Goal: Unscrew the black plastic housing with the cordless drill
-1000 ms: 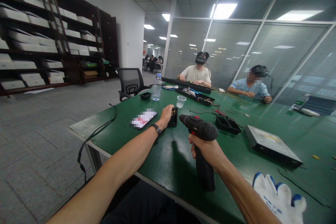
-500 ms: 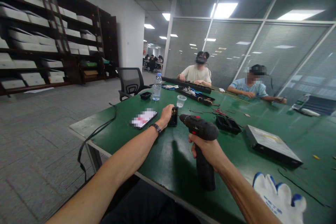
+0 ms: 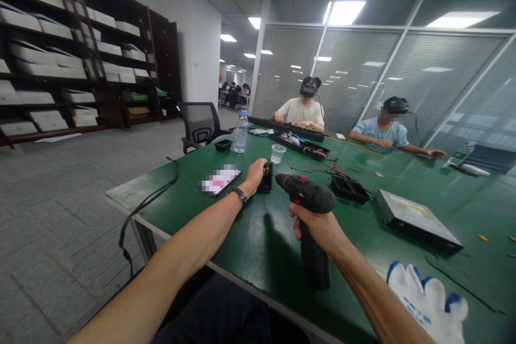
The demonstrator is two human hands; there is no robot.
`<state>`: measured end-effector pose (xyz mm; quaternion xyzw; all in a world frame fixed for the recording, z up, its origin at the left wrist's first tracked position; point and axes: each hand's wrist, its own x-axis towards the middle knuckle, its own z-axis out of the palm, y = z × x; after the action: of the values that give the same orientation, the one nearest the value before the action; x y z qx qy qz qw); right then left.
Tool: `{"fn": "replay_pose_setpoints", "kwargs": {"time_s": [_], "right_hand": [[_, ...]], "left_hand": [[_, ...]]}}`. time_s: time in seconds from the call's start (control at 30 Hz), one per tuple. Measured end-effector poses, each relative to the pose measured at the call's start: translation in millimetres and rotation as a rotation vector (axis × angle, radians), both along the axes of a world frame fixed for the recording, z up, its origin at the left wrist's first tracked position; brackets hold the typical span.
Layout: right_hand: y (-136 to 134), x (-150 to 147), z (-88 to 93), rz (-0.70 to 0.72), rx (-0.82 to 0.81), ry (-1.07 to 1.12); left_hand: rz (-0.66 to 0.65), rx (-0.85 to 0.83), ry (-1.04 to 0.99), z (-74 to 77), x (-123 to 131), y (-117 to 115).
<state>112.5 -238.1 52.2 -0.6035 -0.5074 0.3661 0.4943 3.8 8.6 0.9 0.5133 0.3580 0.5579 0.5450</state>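
Observation:
My right hand [image 3: 312, 220] is wrapped round the grip of a black cordless drill [image 3: 308, 193] with red marks. It is held above the green table, with its chuck facing left toward a small black tray [image 3: 266, 178]. Small brass-coloured pieces lie in this tray. My left hand [image 3: 253, 174], with a dark band at the wrist, is closed at the tray's left edge and seems to grip it. Its fingertips are mostly hidden behind the hand. Left of that hand lies a phone [image 3: 221, 180] with a lit screen.
Beyond my hands stand a plastic cup [image 3: 278, 153] and a water bottle [image 3: 241, 133]. At right are a black divided tray [image 3: 350, 189], a flat metal box [image 3: 419, 220] and a white-and-blue glove [image 3: 429, 301]. Two people sit across the green table [image 3: 242, 247].
Both my hands, the drill and the small tray keep nearly the same places. The view shifts slightly. Across the table, the hand of the person in blue has moved a little.

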Motion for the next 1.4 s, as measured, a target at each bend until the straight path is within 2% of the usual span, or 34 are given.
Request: {"fn": "replay_pose_setpoints", "kwargs": {"time_s": [0.93,1.23,1.4], "right_hand": [[-2,0,6.0,0.008,-0.007,0.003],[-3,-2,8.6,0.011,-0.035,0.013],[-3,-3,10.2,0.01,-0.033,-0.002]], "left_hand": [[-0.006,-0.028,-0.011,-0.3,1,1],[0.018,0.014,0.006,6.0,0,-7],[0.007,0.005,-0.002,4.8,0,-5]]}}
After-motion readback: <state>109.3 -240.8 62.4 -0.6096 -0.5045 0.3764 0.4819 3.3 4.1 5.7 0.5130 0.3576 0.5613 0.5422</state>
